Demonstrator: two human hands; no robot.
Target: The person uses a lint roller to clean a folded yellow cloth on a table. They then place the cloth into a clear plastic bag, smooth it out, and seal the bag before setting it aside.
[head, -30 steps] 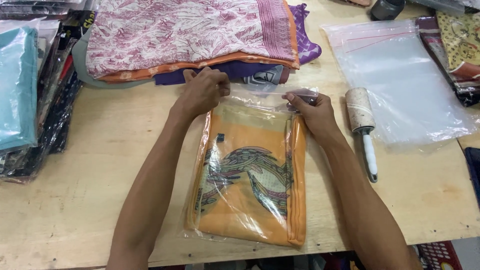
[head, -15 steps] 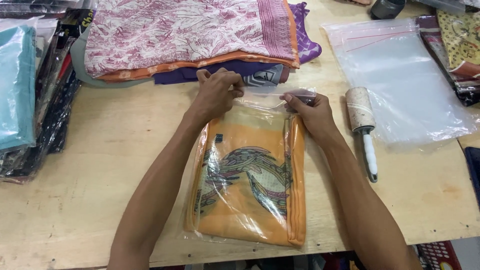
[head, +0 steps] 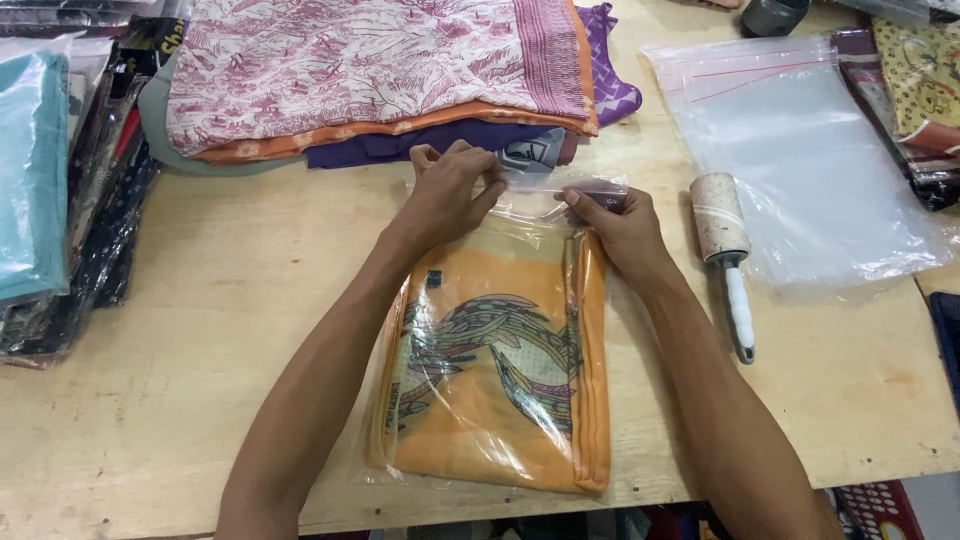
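A clear bag [head: 500, 370] lies flat on the wooden table [head: 200, 330], near the front edge and between the person's two forearms, with a folded orange cloth [head: 495, 385] inside it; the cloth shows a curling grey, green and maroon pattern on its face. Both hands work at the bag's far end, where the plastic strip of its mouth [head: 560, 190] sticks out past the cloth. The left hand [head: 450, 195] has its fingers curled and pinches the left part of that strip between thumb and fingertips. The right hand [head: 620, 225] pinches the right part of the strip, thumb on top, fingers tucked under the plastic. The two hands sit close together, only a short stretch of the strip between them. Just beyond the hands, at the far side of the table, a stack of folded cloths [head: 380, 80] rests, a pink and white print on top, orange and purple layers below. To the right of the right hand a lint roller [head: 725, 250] lies with its white handle pointing toward the near edge. Farther right a spare empty clear bag [head: 800, 160] is spread flat, partly touching the roller's head. On the far left a pile of bagged cloths [head: 50, 190] stands, a light blue one on top
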